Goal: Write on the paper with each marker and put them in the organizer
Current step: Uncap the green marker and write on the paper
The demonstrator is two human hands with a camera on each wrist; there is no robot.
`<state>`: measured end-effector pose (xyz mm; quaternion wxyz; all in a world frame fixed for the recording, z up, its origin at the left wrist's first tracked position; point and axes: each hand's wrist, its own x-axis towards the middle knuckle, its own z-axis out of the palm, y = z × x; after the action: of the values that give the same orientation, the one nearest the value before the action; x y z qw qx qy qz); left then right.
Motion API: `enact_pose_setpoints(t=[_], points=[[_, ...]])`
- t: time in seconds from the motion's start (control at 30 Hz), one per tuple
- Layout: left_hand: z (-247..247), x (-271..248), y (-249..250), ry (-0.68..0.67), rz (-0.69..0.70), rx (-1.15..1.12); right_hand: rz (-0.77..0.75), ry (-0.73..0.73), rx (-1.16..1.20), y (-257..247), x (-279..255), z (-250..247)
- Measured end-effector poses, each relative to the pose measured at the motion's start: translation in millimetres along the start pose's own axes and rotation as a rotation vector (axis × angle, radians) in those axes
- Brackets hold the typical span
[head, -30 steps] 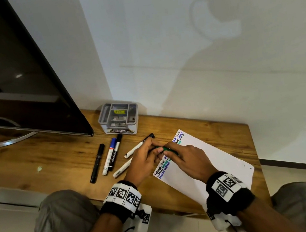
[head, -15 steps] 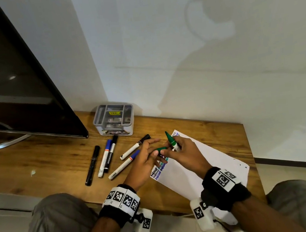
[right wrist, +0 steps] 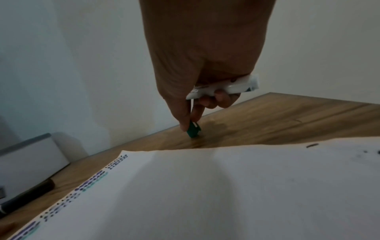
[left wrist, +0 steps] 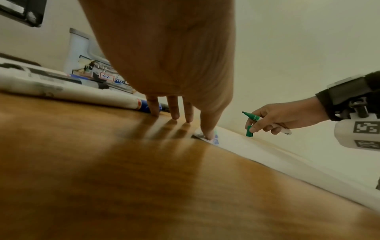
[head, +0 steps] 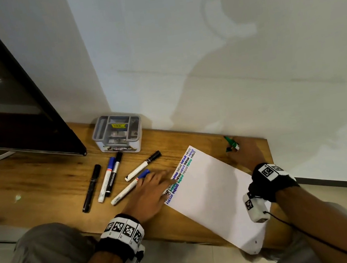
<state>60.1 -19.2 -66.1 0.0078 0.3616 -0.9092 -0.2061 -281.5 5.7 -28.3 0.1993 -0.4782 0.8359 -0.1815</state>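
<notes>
**Q:** At the far right of the desk (head: 41, 183), why does the right hand (head: 246, 154) carry two green pieces?

**A:** Its curled fingers grip the uncapped green marker (left wrist: 252, 116), tip pointing up and away, while thumb and forefinger pinch the green cap (right wrist: 193, 129) with its end at the wood. Judged from this, the cap is being parked beside the paper (head: 216, 192) so the marker is free for writing.

**Q:** And the left hand (head: 152, 192)?

**A:** Flat, fingers straight and spread, holding nothing. One fingertip presses the paper's near-left edge, over the rows of written words; the others rest on bare wood. It likely pins the sheet against sliding.

**Q:** What else lies about?

**A:** Five capped markers lie on the desk left of the paper: a black marker (head: 91, 187), a blue-capped marker (head: 107, 178) touching a black-capped marker (head: 113, 173), a white marker with black cap (head: 142, 165), and a white marker with blue cap (head: 129, 187) whose cap touches the left hand's fingers. Behind them stands the grey organizer (head: 117, 133), beside a dark screen (head: 7, 99); no marker is visible in it.

**Q:** Any obstruction?

**A:** None on the white part of the sheet; the loose markers lie between the left hand and the organizer.
</notes>
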Motion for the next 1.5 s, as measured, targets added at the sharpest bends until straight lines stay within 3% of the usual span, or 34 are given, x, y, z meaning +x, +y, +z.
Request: enact_pose_setpoints(t=[0.2, 0.37, 0.5, 0.7, 0.83, 0.9, 0.97, 1.1, 1.3, 1.4, 1.5], points=[[8.2, -0.9, -5.8, 0.013, -0.006, -0.008, 0.028, -0.026, 0.0, 15.5, 4.1, 6.3], [16.1, -4.3, -8.1, 0.025, -0.003, -0.042, 0.03, 0.04, 0.151, 9.3, -6.3, -23.5], [21.0, -7.6, -11.9, 0.064, 0.045, -0.005, 0.116, 0.075, 0.61, -9.4, -20.6, -47.3], [23.1, -7.5, -14.6, 0.094, 0.07, 0.078, -0.13, -0.207, 1.237, -67.3, -79.5, -48.2], [24.5, -7.3, -18.1, 0.082, 0.069, 0.115, -0.072, -0.542, 1.666, -69.9, -101.4, -20.9], [24.6, -6.6, -18.9, 0.076, 0.069, 0.105, -0.043, -0.642, 1.8, -64.9, -107.4, -2.3], [23.6, -6.9, -19.1, 0.072, 0.067, 0.093, -0.035, -0.643, 1.746, -60.5, -110.3, 17.5], [22.4, -6.4, -19.7, 0.056, 0.059, 0.096, -0.041, -0.502, 1.261, -58.9, -118.8, 51.3], [22.9, -5.7, -19.4, 0.058, 0.046, 0.089, -0.328, -0.504, 0.748, -62.3, -126.8, 73.5], [21.4, -6.9, -18.1, 0.063, 0.048, 0.069, -0.467, -0.402, 0.616, -63.9, -127.8, 82.3], [21.1, -7.3, -17.7, 0.075, 0.054, 0.08, -0.46, -0.367, 0.621, -65.0, -127.5, 92.8]])
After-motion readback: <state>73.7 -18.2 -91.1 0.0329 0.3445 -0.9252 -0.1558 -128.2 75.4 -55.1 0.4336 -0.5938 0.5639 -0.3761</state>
